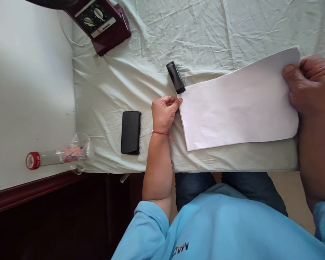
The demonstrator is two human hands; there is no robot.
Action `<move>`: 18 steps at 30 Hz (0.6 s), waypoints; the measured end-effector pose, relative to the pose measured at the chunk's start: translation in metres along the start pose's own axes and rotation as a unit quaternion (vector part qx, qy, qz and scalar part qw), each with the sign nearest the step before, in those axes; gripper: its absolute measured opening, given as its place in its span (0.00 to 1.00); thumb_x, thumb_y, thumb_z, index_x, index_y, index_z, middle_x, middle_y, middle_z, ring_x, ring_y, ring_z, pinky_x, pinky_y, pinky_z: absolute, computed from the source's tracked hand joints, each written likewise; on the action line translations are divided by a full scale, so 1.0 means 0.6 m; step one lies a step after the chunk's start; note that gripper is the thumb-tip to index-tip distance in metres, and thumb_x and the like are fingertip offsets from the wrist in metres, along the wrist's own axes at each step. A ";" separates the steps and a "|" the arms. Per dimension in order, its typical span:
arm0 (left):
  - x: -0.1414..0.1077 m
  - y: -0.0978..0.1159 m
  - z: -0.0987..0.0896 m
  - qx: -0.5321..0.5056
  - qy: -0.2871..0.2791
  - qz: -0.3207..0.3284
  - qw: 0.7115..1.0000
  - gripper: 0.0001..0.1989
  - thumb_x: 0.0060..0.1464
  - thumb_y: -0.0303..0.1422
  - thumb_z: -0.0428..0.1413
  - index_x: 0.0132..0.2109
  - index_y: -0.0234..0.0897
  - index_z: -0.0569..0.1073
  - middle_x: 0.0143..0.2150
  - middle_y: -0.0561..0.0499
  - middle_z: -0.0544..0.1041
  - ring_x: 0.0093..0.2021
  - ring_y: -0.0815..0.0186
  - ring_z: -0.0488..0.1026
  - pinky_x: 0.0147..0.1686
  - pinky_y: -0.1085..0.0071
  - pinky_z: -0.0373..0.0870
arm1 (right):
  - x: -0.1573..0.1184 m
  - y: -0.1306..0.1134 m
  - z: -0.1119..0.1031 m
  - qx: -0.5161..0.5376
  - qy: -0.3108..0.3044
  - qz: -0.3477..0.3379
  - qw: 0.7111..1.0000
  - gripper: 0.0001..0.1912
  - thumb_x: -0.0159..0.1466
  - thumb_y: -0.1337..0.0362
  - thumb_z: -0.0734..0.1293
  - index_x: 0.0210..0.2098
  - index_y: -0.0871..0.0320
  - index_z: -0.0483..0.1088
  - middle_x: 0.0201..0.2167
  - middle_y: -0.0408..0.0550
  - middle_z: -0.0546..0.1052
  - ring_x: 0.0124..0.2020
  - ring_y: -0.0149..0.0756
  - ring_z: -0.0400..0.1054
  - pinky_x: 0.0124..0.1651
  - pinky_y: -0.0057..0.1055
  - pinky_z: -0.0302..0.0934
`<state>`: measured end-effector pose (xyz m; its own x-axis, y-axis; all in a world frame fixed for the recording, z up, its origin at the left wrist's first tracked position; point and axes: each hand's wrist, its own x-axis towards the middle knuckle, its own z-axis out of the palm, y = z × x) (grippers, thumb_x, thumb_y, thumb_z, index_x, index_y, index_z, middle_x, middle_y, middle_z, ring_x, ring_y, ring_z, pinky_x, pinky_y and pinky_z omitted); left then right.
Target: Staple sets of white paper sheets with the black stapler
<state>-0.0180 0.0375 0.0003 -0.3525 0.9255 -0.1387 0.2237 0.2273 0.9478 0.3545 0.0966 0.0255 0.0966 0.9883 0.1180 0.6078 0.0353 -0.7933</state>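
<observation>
1. Left hand [164, 112]: thumb and fingers pinched together on the left edge of the paper stack [238, 108], near its upper corner. The hold is narrow; should it loosen, the layered edges could fan out of line.
2. Right hand [318, 85]: clamped on the stack's far right end, thumb on top. That end is raised and curved; too hard a pull or too tight a thumb could crease the sheets or drag them from the left pinch.
3. Stack: lies between the hands over the pale green cloth [103, 90], its lower side near the front edge. A slip there could send loose sheets towards the lap.
4. Black oblong device [176, 77]: lower end at the stack's upper left corner. A sideways shift of paper or fingers could knock it askew. Faint marking on its upper end, illegible.
5. Phone [130, 133]: left of the wrist, dark screen, no legible brand. A sweep of the forearm could push it.
6. Bottle [51, 158]: red cap, lettering too small to read.
7. Maroon appliance base [111, 32]: panel reads "WANBAO".
8. Blue shirt [219, 231]: letters "MA" legible, next one uncertain.
</observation>
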 end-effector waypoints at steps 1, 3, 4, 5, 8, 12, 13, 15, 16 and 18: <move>0.000 0.002 -0.002 -0.006 -0.009 -0.010 1.000 0.13 0.51 0.39 0.73 0.31 0.36 0.80 0.26 0.52 0.76 0.31 0.65 0.74 0.32 0.70 0.70 | 0.000 0.001 0.000 0.000 0.008 -0.012 1.000 0.19 0.72 0.52 0.72 0.31 0.60 0.75 0.25 0.43 0.65 0.28 0.26 0.52 0.35 0.37 0.46; 0.000 0.005 -0.006 -0.013 -0.024 -0.028 0.999 0.14 0.49 0.39 0.74 0.30 0.36 0.80 0.24 0.53 0.73 0.30 0.66 0.73 0.31 0.70 0.70 | -0.001 0.000 0.001 0.007 0.027 -0.039 0.999 0.20 0.71 0.54 0.73 0.28 0.60 0.71 0.24 0.42 0.60 0.28 0.26 0.49 0.35 0.36 0.45; -0.001 0.007 -0.007 -0.014 -0.029 -0.035 0.999 0.14 0.48 0.39 0.75 0.29 0.36 0.79 0.23 0.54 0.72 0.29 0.67 0.72 0.30 0.70 0.69 | -0.001 -0.001 0.001 0.008 0.025 -0.048 0.999 0.21 0.70 0.54 0.73 0.27 0.59 0.68 0.23 0.41 0.58 0.28 0.26 0.48 0.34 0.36 0.44; -0.001 0.009 -0.007 -0.015 -0.033 -0.040 0.999 0.15 0.48 0.38 0.75 0.29 0.36 0.79 0.22 0.55 0.71 0.27 0.68 0.70 0.29 0.71 0.69 | -0.002 -0.002 0.001 0.007 0.025 -0.055 0.998 0.22 0.70 0.53 0.73 0.27 0.59 0.67 0.24 0.41 0.57 0.28 0.25 0.48 0.34 0.36 0.44; -0.002 0.016 -0.007 -0.011 -0.049 -0.052 0.997 0.15 0.47 0.37 0.75 0.27 0.36 0.77 0.21 0.57 0.68 0.24 0.71 0.65 0.25 0.73 0.64 | -0.002 0.000 0.004 -0.002 0.029 -0.066 0.997 0.23 0.71 0.51 0.72 0.28 0.59 0.66 0.24 0.40 0.56 0.28 0.24 0.47 0.33 0.34 0.43; -0.006 0.025 -0.007 0.000 -0.060 -0.060 0.996 0.14 0.50 0.35 0.72 0.27 0.35 0.76 0.20 0.58 0.68 0.19 0.75 0.60 0.20 0.74 0.55 | 0.002 0.012 0.008 -0.007 0.027 -0.041 0.999 0.21 0.69 0.48 0.74 0.33 0.61 0.75 0.24 0.39 0.61 0.26 0.22 0.49 0.31 0.31 0.44; -0.007 0.026 -0.007 0.001 -0.061 -0.059 0.996 0.13 0.51 0.34 0.71 0.27 0.35 0.76 0.20 0.58 0.68 0.18 0.75 0.59 0.20 0.74 0.54 | 0.003 0.015 0.009 -0.005 0.027 -0.031 0.999 0.20 0.68 0.48 0.74 0.35 0.61 0.77 0.24 0.39 0.63 0.25 0.21 0.50 0.30 0.30 0.45; -0.008 0.027 -0.007 0.001 -0.066 -0.053 0.996 0.13 0.52 0.33 0.70 0.26 0.36 0.75 0.19 0.58 0.68 0.18 0.75 0.61 0.20 0.74 0.55 | 0.003 0.016 0.008 0.006 0.029 -0.022 0.999 0.19 0.68 0.49 0.75 0.38 0.62 0.80 0.25 0.40 0.67 0.25 0.21 0.52 0.30 0.29 0.46; -0.007 0.027 -0.007 0.000 -0.067 -0.049 0.997 0.12 0.52 0.32 0.70 0.26 0.36 0.75 0.19 0.58 0.68 0.18 0.74 0.62 0.20 0.74 0.56 | 0.003 0.015 0.006 0.014 0.028 -0.019 0.999 0.19 0.68 0.50 0.75 0.40 0.62 0.81 0.25 0.40 0.68 0.26 0.20 0.53 0.30 0.28 0.47; -0.006 0.026 -0.007 -0.003 -0.065 -0.045 0.997 0.12 0.53 0.31 0.69 0.26 0.36 0.75 0.20 0.58 0.69 0.18 0.74 0.63 0.21 0.74 0.57 | 0.002 0.013 0.001 0.030 0.014 -0.013 0.999 0.19 0.68 0.50 0.75 0.41 0.62 0.82 0.26 0.40 0.69 0.26 0.20 0.56 0.29 0.27 0.48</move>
<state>-0.0172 0.0364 0.0170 -0.2496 0.9328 -0.2598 0.1912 0.3105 0.9311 0.3589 0.0979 0.0191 0.1029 0.9826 0.1548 0.5623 0.0709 -0.8239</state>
